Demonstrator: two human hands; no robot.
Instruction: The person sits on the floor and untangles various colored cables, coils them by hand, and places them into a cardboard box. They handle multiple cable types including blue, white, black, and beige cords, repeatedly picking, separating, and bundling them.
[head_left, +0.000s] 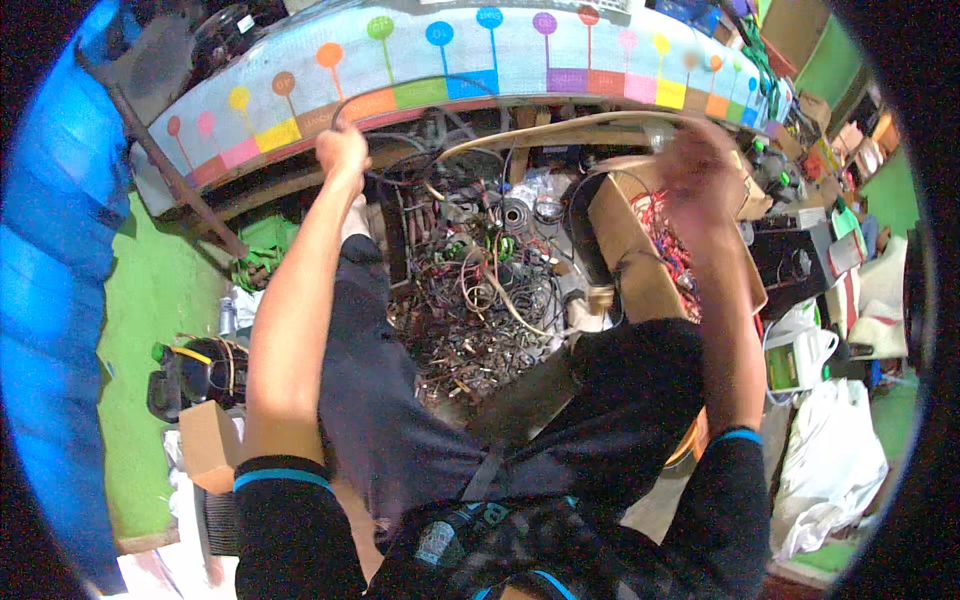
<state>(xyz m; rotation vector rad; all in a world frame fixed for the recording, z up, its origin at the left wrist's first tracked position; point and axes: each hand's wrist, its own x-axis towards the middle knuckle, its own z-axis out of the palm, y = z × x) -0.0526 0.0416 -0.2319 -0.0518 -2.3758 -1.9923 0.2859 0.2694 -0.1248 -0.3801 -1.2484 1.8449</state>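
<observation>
My left hand is closed on a dark cable near the edge of the printed cloth. Blurred by motion, my right hand is raised over a cardboard box of red and blue wires. A beige cable arches from the middle towards my right hand; whether the fingers hold it cannot be told. Between my legs lies a heap of tangled cables and small scraps on the floor.
A table with a colourful printed cloth spans the far side. A blue curtain hangs at the left. At the right are a white plastic bag and a white and green jug. A small cardboard box stands at the left.
</observation>
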